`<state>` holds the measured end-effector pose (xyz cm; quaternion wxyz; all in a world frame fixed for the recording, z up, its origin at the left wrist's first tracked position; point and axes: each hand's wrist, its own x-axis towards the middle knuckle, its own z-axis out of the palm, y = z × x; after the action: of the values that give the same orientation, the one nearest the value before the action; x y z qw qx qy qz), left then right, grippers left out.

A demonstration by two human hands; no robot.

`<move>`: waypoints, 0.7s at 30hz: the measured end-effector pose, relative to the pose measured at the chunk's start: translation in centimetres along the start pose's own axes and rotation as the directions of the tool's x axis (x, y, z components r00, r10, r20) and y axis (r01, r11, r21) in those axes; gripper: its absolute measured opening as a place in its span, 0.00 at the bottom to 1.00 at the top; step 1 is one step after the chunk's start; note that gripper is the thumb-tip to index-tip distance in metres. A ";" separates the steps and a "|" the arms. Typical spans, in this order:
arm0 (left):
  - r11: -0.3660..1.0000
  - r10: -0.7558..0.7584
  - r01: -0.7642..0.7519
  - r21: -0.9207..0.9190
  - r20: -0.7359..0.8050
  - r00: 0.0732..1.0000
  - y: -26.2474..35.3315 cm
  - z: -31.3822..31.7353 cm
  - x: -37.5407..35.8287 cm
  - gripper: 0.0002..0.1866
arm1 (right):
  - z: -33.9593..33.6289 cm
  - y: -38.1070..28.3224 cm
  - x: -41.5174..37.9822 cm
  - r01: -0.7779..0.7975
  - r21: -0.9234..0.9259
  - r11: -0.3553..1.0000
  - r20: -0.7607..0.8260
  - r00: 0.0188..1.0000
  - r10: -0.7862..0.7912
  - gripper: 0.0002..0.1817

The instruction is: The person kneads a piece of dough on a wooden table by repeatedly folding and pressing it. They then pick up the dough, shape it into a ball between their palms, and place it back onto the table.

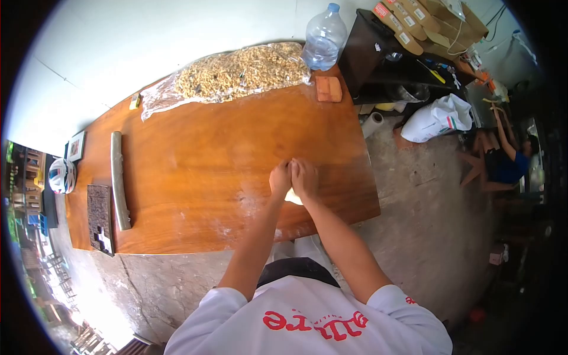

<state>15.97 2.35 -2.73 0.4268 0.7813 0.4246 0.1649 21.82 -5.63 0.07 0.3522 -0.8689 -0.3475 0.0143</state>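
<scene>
A pale lump of dough (293,197) rests on the wooden table (195,160) near its front edge, mostly covered by my hands. My left hand (280,178) presses down on its left side with the fingers curled. Right beside it, touching, my right hand (305,178) is closed over the other side of the dough. Whitish smears, like flour, mark the tabletop around and to the left of my hands.
A long plastic bag of yellowish pieces (242,72) lies along the back, beside a large water bottle (325,38) and a reddish block (328,89). At left are a grey pole (119,180) and a dark carved board (99,216). Another person (509,160) is at far right.
</scene>
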 end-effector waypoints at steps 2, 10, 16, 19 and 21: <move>0.969 0.229 -0.230 -0.085 -0.018 0.973 -0.7 -1.0 -3.2 0.15 | 0.3 0.6 -3.6 0.140 0.010 0.990 -0.032 0.990 -0.140 0.17; 0.790 0.574 -0.574 0.215 0.069 0.816 -6.8 0.5 -10.2 0.26 | 0.6 3.7 -12.1 0.196 -0.135 0.971 0.093 0.978 -0.184 0.27; 0.852 0.468 -0.461 0.248 0.030 0.883 -2.2 1.1 1.7 0.21 | 2.2 3.6 0.1 0.119 -0.224 0.967 0.104 0.990 -0.097 0.23; 0.865 0.410 -0.393 0.312 0.010 0.912 -2.0 2.1 6.9 0.15 | 3.8 4.5 5.9 0.116 -0.245 0.963 0.088 0.991 -0.097 0.21; 0.860 0.406 -0.371 0.352 -0.028 0.914 -0.5 2.1 10.3 0.11 | 4.7 4.8 9.6 0.130 -0.233 0.964 0.087 0.990 -0.112 0.20</move>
<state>23.05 9.70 -5.37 0.2219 0.9029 0.3014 0.2114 30.72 0.67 -4.34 0.2327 -0.8810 -0.4116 -0.0175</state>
